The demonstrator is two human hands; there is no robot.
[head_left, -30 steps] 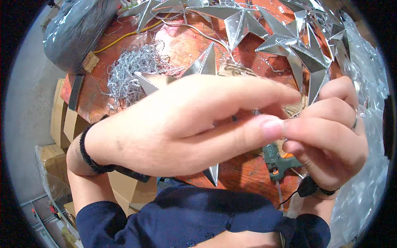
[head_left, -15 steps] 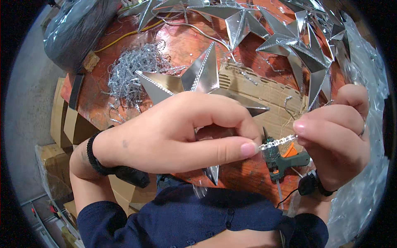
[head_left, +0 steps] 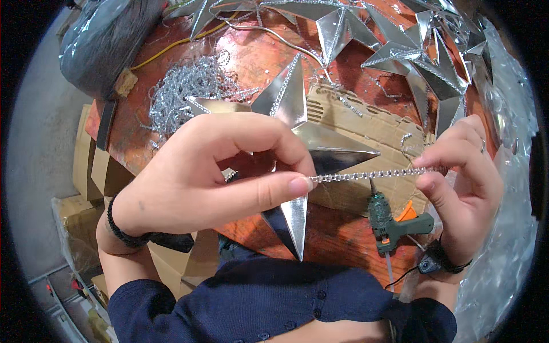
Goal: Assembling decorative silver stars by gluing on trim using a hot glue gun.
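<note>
A strip of silver rhinestone chain (head_left: 369, 175) is stretched nearly level between my hands. My left hand (head_left: 229, 171) pinches one end between thumb and forefinger, and a bit of chain shows behind that thumb. At the other end, my right hand (head_left: 463, 177) holds it between thumb and fingertips. Beneath the hands lies a shiny silver star (head_left: 337, 150), partly hidden by my left hand; rows of rhinestones run along some of its ridges. A dark green glue gun (head_left: 382, 216) with an orange trigger rests below the chain, close to my right wrist.
A tangled heap of rhinestone chain (head_left: 191, 91) sits left of the star on the red wooden table (head_left: 251, 54). Flat cardboard (head_left: 354, 123) lies under the star. More silver stars (head_left: 409, 60) crowd the far right. Clear plastic sheeting (head_left: 509, 171) covers the right side; a grey plastic bag (head_left: 108, 46) stands far left.
My hands have moved apart, and a longer length of rhinestone chain now spans between them. The left hand shifted left, uncovering more of the star and the glue gun.
</note>
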